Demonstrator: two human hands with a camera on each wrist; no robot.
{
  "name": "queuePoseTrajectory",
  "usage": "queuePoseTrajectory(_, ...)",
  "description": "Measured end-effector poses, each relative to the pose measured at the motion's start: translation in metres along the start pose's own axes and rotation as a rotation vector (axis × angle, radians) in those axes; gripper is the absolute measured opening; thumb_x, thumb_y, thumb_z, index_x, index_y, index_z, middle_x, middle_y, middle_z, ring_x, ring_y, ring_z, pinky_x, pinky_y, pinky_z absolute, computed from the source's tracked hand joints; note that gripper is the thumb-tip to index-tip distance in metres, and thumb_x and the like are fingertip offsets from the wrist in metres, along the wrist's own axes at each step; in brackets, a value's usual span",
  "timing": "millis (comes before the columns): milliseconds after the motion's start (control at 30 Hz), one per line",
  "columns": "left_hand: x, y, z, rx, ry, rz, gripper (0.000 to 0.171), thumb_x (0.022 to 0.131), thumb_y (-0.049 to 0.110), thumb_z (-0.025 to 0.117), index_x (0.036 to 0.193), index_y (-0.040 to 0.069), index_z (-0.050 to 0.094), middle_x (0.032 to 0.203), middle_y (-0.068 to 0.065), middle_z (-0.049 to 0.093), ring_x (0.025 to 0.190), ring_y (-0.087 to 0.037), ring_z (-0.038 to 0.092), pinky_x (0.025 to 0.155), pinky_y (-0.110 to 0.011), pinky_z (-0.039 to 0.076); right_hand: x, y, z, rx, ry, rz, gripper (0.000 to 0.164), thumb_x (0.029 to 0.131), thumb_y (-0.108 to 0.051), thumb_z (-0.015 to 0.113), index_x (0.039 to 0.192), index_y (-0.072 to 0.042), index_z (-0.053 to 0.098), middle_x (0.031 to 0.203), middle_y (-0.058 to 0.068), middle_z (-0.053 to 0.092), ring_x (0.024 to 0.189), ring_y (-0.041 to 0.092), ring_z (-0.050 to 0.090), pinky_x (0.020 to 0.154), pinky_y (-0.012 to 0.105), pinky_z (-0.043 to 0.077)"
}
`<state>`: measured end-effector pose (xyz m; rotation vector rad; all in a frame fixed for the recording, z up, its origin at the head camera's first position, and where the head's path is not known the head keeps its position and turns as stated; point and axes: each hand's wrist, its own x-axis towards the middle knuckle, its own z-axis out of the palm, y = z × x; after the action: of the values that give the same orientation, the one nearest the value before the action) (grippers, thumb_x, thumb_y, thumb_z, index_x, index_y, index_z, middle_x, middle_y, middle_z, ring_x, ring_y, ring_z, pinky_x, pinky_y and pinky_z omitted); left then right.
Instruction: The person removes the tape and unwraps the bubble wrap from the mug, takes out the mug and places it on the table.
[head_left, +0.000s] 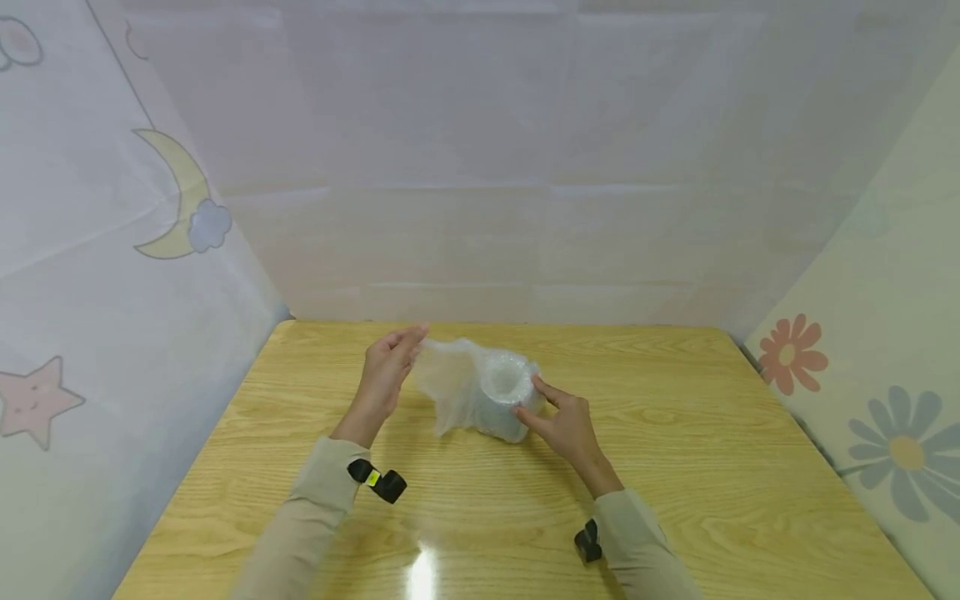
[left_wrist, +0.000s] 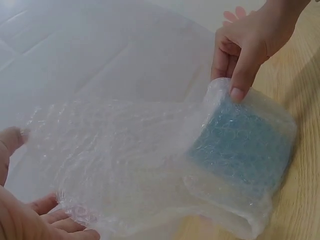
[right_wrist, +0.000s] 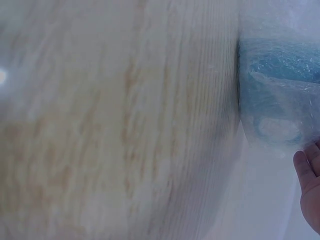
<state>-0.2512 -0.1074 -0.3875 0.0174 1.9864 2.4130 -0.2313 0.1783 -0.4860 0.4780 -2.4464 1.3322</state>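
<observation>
A blue object (left_wrist: pixel 235 145) stands on the table, wrapped in clear bubble wrap (head_left: pixel 450 392). Its kind is hidden by the layers. From above, the wrap forms a white ring round a hollow (head_left: pixel 504 379). My right hand (head_left: pixel 566 423) pinches the wrapped object by its upper right edge, the thumb (left_wrist: pixel 237 94) pressing on the wrap. At the left, my left hand (head_left: pixel 388 371) holds the loose end of the wrap, thumb and fingers spread along its edge. That loose sheet (left_wrist: pixel 110 150) stretches between the hands. In the right wrist view only part of the right hand (right_wrist: pixel 311 182) shows.
The wooden table (head_left: pixel 712 442) extends on all sides of the wrapped object. A pale cloth wall (head_left: pixel 487 167) rises behind it, with printed side walls at left and right. Each wrist carries a small black camera, the left one (head_left: pixel 377 481) and the right one (head_left: pixel 588 542).
</observation>
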Motion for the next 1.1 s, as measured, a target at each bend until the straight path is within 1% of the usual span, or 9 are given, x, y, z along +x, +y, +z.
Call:
queuePoseTrajectory(133, 0.002, 0.003, -0.001, 0.102, 0.022, -0.047, 0.047, 0.092, 0.031, 0.069, 0.128, 0.002, 0.059, 0.133, -0.009, 0.052, 0.127, -0.023, 0.045, 0.107, -0.042, 0.036, 0.0, -0.001, 0.0, -0.002, 0.002, 0.0, 0.061, 0.08, -0.023, 0.082, 0.129, 0.005, 0.057, 0.128, 0.019, 0.054, 0.115, 0.036, 0.055, 0.079, 0.048, 0.054)
queuePoseTrajectory(200, 0.002, 0.002, -0.003, 0.114, 0.023, -0.06, 0.046, 0.092, 0.025, 0.07, 0.129, 0.002, 0.059, 0.133, -0.01, 0.053, 0.126, -0.024, 0.046, 0.106, -0.042, 0.037, 0.001, -0.002, 0.0, -0.003, 0.005, -0.002, 0.061, 0.08, -0.022, 0.082, 0.129, 0.005, 0.057, 0.128, 0.02, 0.054, 0.105, 0.037, 0.061, 0.071, 0.047, 0.053)
queuePoseTrajectory(367, 0.002, -0.002, -0.007, 0.062, 0.05, -0.09, 0.043, 0.09, 0.013, 0.07, 0.13, 0.002, 0.059, 0.13, -0.013, 0.056, 0.121, -0.025, 0.053, 0.102, -0.039, 0.042, 0.0, -0.002, -0.001, -0.004, 0.01, -0.006, 0.061, 0.08, -0.021, 0.082, 0.129, 0.005, 0.057, 0.127, 0.021, 0.054, 0.104, 0.037, 0.062, 0.065, 0.044, 0.052)
queuePoseTrajectory(467, 0.002, -0.004, -0.01, 0.023, 0.074, -0.103, 0.041, 0.089, 0.008, 0.07, 0.128, 0.001, 0.06, 0.128, -0.013, 0.058, 0.116, -0.025, 0.056, 0.098, -0.037, 0.046, 0.0, -0.001, -0.001, 0.004, 0.006, -0.006, 0.061, 0.08, -0.021, 0.082, 0.129, 0.006, 0.057, 0.128, 0.02, 0.055, 0.113, 0.036, 0.056, 0.067, 0.046, 0.053)
queuePoseTrajectory(600, 0.003, -0.007, -0.013, 0.002, 0.103, -0.112, 0.039, 0.089, 0.006, 0.07, 0.127, 0.001, 0.062, 0.12, -0.011, 0.063, 0.106, -0.021, 0.062, 0.088, -0.032, 0.052, 0.0, 0.001, -0.001, 0.018, 0.006, 0.0, 0.061, 0.08, -0.021, 0.082, 0.129, 0.005, 0.057, 0.128, 0.019, 0.055, 0.114, 0.035, 0.056, 0.068, 0.048, 0.053)
queuePoseTrajectory(700, 0.005, -0.01, -0.016, -0.019, 0.118, -0.11, 0.039, 0.088, 0.004, 0.07, 0.127, 0.0, 0.062, 0.111, -0.007, 0.067, 0.093, -0.015, 0.065, 0.077, -0.025, 0.055, 0.0, 0.001, -0.001, 0.008, 0.006, 0.001, 0.061, 0.08, -0.023, 0.082, 0.129, 0.005, 0.057, 0.128, 0.019, 0.055, 0.114, 0.035, 0.056, 0.069, 0.045, 0.054)
queuePoseTrajectory(867, 0.009, -0.017, -0.02, -0.12, 0.136, -0.103, 0.039, 0.087, -0.004, 0.069, 0.125, -0.003, 0.062, 0.094, -0.004, 0.07, 0.065, -0.01, 0.057, 0.057, -0.018, 0.05, 0.0, 0.002, -0.001, -0.007, -0.001, 0.015, 0.062, 0.081, -0.025, 0.082, 0.13, 0.003, 0.057, 0.128, 0.018, 0.055, 0.115, 0.034, 0.056, 0.069, 0.041, 0.053)
queuePoseTrajectory(967, 0.011, -0.021, -0.022, -0.166, 0.152, -0.109, 0.04, 0.086, -0.006, 0.068, 0.125, -0.005, 0.061, 0.09, -0.004, 0.07, 0.059, -0.009, 0.054, 0.052, -0.016, 0.047, 0.0, 0.002, 0.0, 0.001, -0.005, 0.024, 0.062, 0.081, -0.025, 0.082, 0.13, 0.003, 0.056, 0.129, 0.017, 0.055, 0.115, 0.034, 0.055, 0.071, 0.044, 0.054)
queuePoseTrajectory(1100, 0.014, -0.025, -0.025, -0.195, 0.18, -0.117, 0.039, 0.086, -0.006, 0.069, 0.124, -0.005, 0.062, 0.089, -0.004, 0.07, 0.06, -0.009, 0.057, 0.051, -0.015, 0.048, 0.0, 0.002, 0.0, 0.01, -0.007, 0.034, 0.062, 0.081, -0.026, 0.081, 0.13, 0.003, 0.056, 0.129, 0.017, 0.055, 0.115, 0.035, 0.055, 0.075, 0.048, 0.054)
